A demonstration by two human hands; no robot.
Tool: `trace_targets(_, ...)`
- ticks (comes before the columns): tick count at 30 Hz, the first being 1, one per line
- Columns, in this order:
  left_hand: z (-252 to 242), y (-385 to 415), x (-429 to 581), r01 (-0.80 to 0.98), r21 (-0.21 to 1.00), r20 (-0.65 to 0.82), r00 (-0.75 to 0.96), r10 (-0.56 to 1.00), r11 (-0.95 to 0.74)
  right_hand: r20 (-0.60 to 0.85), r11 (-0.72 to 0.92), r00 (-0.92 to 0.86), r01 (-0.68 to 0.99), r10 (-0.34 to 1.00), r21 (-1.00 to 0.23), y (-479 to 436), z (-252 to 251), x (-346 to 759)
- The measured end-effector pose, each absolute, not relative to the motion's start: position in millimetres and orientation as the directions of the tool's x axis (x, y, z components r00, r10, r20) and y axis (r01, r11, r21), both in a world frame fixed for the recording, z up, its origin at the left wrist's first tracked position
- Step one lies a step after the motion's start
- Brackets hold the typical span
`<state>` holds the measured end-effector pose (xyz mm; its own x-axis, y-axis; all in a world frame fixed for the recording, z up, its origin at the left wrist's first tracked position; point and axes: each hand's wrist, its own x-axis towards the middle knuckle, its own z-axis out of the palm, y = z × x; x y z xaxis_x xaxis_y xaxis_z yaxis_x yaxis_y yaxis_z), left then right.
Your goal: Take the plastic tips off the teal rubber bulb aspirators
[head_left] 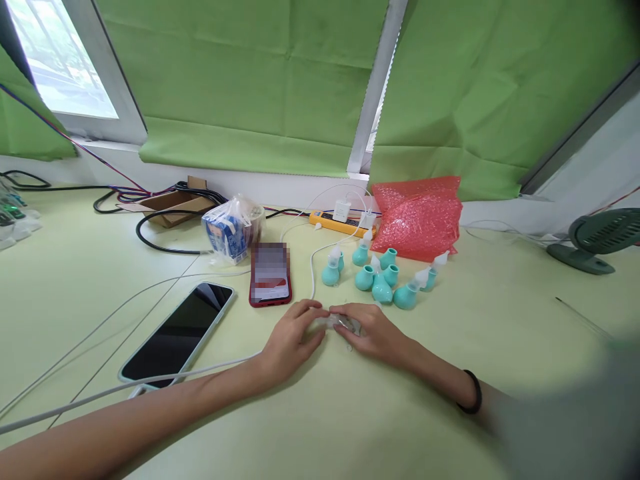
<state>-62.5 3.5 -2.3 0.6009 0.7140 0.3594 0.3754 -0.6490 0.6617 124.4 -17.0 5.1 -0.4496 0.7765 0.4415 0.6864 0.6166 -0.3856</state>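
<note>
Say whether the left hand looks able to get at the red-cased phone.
Probably yes: only bare tabletop shows between the left hand and the red-cased phone, though that hand is at a small clear piece.

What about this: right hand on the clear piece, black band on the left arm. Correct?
No: the black band is on the right arm, not the left arm, per the head view. Right hand on the clear piece is correct.

Green blinds [240, 73], daylit window [65, 60] at left, pale yellow-green table [360, 413] below.
</note>
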Motion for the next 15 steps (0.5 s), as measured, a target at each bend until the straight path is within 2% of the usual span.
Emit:
trace_targets(4, -5, 4, -62, 0.416, 0.56, 0.325, 0.685, 0.652, -0.716, 0.5, 0.63, -0.424, 0.681, 0.755, -0.373, -26, -4, 131)
trace_targets(11, 2, 1, -62, 0.475, 0.475, 0.355, 0.667, 0.655, -0.741, 0.562, 0.664, -0.494, 0.736, 0.663, -0.136, -31, -8, 146)
trace_targets(15, 6, -1, -60, 0.514, 0.401, 0.332, 0.69, 0.643, -0.758, 0.629, 0.631, -0.444, 0.77, 0.638, -0.097, -31, -6, 144)
